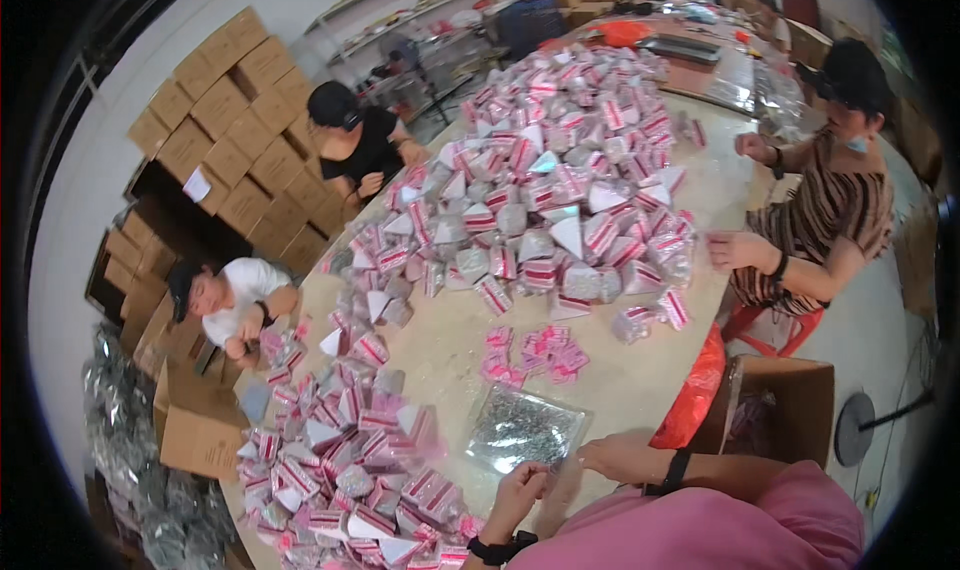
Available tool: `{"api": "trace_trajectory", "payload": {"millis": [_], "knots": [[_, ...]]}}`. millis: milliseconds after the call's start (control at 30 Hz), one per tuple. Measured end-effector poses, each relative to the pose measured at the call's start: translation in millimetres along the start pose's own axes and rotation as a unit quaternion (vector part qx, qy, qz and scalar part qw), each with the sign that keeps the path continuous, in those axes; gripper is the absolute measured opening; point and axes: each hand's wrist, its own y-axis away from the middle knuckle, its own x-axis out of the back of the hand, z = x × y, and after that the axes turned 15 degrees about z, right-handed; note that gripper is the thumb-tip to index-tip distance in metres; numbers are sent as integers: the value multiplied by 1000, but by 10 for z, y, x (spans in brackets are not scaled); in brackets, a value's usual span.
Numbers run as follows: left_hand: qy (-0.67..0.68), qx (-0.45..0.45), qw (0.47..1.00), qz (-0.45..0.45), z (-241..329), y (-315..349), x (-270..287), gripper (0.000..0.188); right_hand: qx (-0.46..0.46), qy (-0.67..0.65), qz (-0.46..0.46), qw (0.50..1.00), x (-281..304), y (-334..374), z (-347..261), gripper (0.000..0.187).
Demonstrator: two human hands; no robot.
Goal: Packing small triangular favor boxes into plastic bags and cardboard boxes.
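My left hand (518, 496) is at the near table edge, thumb and fingers pinched together. My right hand (622, 459) is close by on the right, its fingertips also pressed together. What they hold between them is too small and blurred to name. Just beyond both hands lies a flat clear plastic bag (524, 428), shiny, with many small silvery bits in it. Several small pink printed cards (535, 354) are spread behind that bag.
A large heap of clear packets with pink-and-white cards (540, 190) covers the far table; another heap (350, 460) lies to my left. An open carton (790, 372) stands at right beside a red plastic bag (697, 390). People sit around the table; stacked cartons (225, 120) line the wall.
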Motion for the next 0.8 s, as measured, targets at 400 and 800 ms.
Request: {"api": "trace_trajectory", "payload": {"millis": [400, 800], "knots": [[-147, -139, 970, 135, 1422, -796, 949, 20, -58, 40, -27, 997, 268, -177, 60, 30], [-420, -371, 802, 209, 1927, -3042, 512, 68, -54, 50, 29, 997, 496, -346, 496, 32]]}}
